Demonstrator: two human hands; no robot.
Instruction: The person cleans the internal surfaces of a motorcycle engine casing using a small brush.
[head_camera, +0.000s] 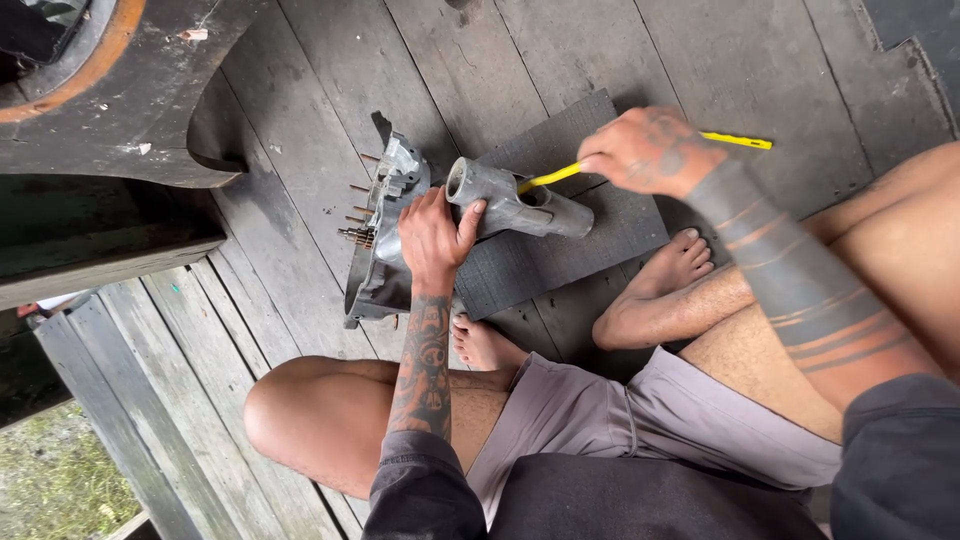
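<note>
Engine crankcase half (385, 255) stands on edge on the plank floor (300, 120), leaning against a dark board (610, 215). A grey cast tube (520, 200) juts from it over the board. Left hand (432, 235) spread flat, pressing casing and tube. Right hand (650, 150) closed round a yellow rod (555, 176), tip in the tube's side opening. Studs and a small gear (358, 236) stick out left. Bare feet just beside the board; dark curved wooden hulk (130, 110) nearby.
</note>
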